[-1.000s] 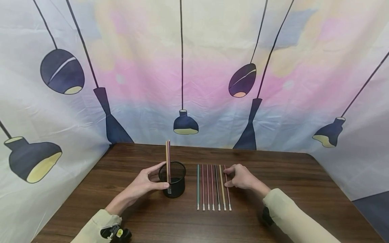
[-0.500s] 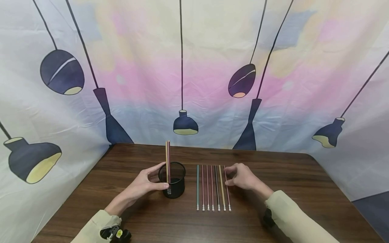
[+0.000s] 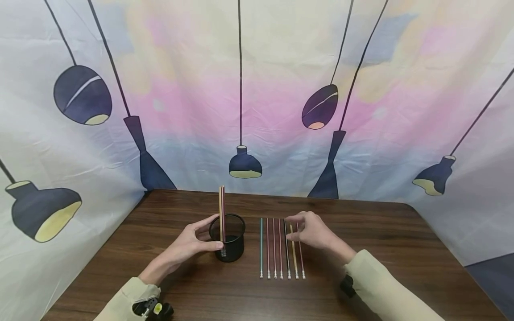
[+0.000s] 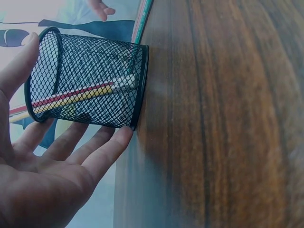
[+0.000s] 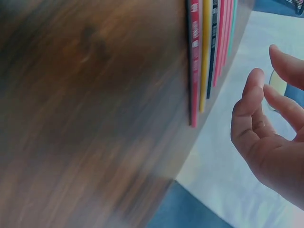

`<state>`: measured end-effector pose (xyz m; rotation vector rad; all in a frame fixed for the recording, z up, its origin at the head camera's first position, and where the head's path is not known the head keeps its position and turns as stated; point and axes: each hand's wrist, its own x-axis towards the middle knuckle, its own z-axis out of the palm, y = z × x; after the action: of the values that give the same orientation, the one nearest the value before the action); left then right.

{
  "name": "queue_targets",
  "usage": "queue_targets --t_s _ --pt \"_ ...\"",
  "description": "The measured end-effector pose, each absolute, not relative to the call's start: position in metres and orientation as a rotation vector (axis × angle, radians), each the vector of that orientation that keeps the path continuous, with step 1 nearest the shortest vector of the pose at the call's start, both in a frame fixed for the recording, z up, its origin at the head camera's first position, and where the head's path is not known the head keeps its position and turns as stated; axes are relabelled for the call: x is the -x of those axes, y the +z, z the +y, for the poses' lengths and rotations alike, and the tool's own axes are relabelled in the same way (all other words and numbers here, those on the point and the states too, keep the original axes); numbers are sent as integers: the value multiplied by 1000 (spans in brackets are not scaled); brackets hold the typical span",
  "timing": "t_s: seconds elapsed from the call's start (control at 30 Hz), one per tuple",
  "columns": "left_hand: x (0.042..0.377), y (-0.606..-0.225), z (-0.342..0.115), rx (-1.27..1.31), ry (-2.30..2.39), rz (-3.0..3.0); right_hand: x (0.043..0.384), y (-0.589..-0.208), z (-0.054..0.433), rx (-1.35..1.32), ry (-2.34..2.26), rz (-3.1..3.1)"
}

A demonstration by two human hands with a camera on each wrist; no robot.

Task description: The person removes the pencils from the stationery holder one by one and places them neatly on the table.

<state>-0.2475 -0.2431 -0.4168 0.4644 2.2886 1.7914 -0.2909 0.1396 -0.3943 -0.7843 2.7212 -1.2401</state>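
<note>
My left hand (image 3: 192, 240) holds a black mesh pencil cup (image 3: 237, 249), thumb at the rim and fingers along its side. Inside it a yellow pencil and a dark red pencil (image 4: 80, 95) lean with eraser ends down. To the right several pencils lie parallel in a row: a teal pencil (image 3: 261, 247), red pencils (image 3: 275, 249), a black pencil (image 3: 288, 258), a yellow pencil (image 3: 295, 258) and a pink-red pencil (image 3: 301, 258) at the right end. Above the row's far end my right hand (image 3: 314, 229) hovers, thumb and fingers apart, nothing between them.
Everything stands on a dark wood-grain table (image 3: 241, 298). Behind it and along the sides hangs a cloth (image 3: 273, 89) printed with pendant lamps. Black wrist devices (image 3: 154, 307) sit at the sleeves.
My right hand has moved left from the pink-red pencil at the row's end to above the black and yellow ones. The left hand, cup and pencils have stayed put.
</note>
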Motion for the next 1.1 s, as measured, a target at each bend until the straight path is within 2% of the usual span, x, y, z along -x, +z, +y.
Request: queue_targets --t_s 1.1 --pt "247 -416 -242 -448 1842 2216 287 -367 27 1026 -1385 2677"
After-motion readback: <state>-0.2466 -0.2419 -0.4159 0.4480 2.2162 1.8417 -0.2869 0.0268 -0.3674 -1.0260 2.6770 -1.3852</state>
